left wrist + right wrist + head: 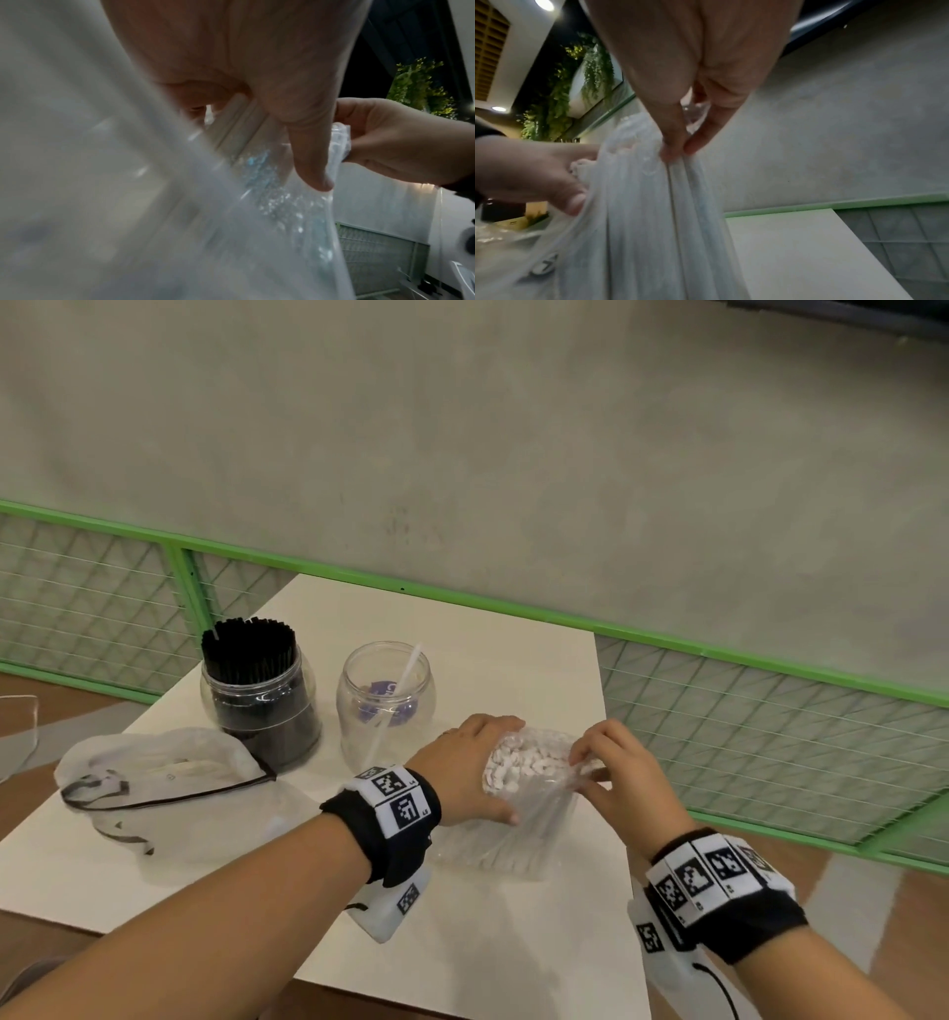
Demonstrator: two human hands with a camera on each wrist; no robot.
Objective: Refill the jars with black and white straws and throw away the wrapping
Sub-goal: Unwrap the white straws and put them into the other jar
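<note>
A bundle of white straws (521,762) stands in a clear plastic wrapping (513,834) at the middle of the white table (477,942). My left hand (475,770) grips the bundle's left side through the plastic (270,182). My right hand (616,770) pinches the wrapping's top edge (654,162) between thumb and fingers (672,142). Behind stand two clear jars: the left jar (262,706) is packed with black straws, the right jar (385,701) holds a single white straw (395,695).
An empty crumpled wrapping (164,778) with a dark edge lies at the table's left. A green-framed mesh fence (770,726) runs behind and to the right of the table, below a grey wall.
</note>
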